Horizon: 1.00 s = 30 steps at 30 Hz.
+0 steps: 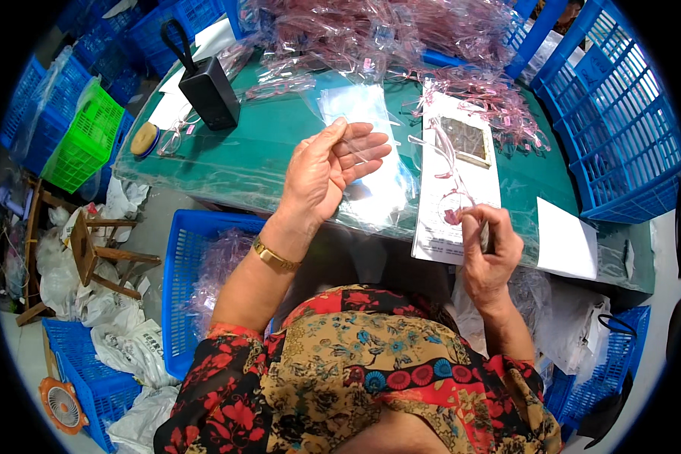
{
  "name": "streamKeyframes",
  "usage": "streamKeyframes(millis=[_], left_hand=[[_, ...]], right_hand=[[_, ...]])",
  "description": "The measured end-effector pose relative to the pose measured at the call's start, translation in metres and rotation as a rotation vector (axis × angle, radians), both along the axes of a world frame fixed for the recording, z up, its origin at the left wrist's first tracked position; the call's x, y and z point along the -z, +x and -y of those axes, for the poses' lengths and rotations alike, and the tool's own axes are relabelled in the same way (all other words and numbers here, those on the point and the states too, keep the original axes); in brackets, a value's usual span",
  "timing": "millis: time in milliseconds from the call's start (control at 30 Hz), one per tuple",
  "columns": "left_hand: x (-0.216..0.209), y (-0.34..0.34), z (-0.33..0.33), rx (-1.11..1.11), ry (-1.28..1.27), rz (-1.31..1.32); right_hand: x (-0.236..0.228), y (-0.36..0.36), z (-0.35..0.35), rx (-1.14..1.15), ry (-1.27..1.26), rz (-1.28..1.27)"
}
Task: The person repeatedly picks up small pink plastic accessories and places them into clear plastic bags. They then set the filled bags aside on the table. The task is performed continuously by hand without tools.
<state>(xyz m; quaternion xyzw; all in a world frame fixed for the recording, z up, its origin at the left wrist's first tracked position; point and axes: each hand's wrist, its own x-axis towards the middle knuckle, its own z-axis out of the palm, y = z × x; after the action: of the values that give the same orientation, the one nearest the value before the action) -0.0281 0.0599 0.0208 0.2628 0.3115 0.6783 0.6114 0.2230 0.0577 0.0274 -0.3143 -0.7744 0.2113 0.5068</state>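
My left hand is raised over the near edge of the green table, palm up, fingers loosely bent and thumb apart. I see nothing gripped in it. Behind it lies a stack of clear plastic sleeves, bright with glare. My right hand is closed in a pinch at the near end of a pair of pink-framed eyeglasses. Their thin temples reach away over a printed white sheet. A small reddish piece shows at the fingertips; its kind I cannot make out. A dark, light-rimmed rectangular object rests on the sheet.
Many plastic-wrapped pink glasses are heaped at the back. A black box with a loop strap and a round yellow pad are at left. Blue crates stand right and below left. Another white sheet overhangs the edge.
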Motion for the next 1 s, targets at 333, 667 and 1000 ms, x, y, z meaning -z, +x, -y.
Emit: streamKeyframes(millis=[333, 667, 1000], left_hand=[[-0.003, 0.017, 0.005, 0.037, 0.016, 0.001], [-0.001, 0.033, 0.001, 0.101, 0.144, -0.117], [0.003, 0.062, 0.016, 0.197, 0.109, -0.216]], right_hand=[[0.008, -0.005, 0.009, -0.04, 0.07, 0.067], [0.004, -0.013, 0.011, -0.059, -0.292, -0.078], [0.007, -0.019, 0.013, -0.036, -0.416, -0.204]])
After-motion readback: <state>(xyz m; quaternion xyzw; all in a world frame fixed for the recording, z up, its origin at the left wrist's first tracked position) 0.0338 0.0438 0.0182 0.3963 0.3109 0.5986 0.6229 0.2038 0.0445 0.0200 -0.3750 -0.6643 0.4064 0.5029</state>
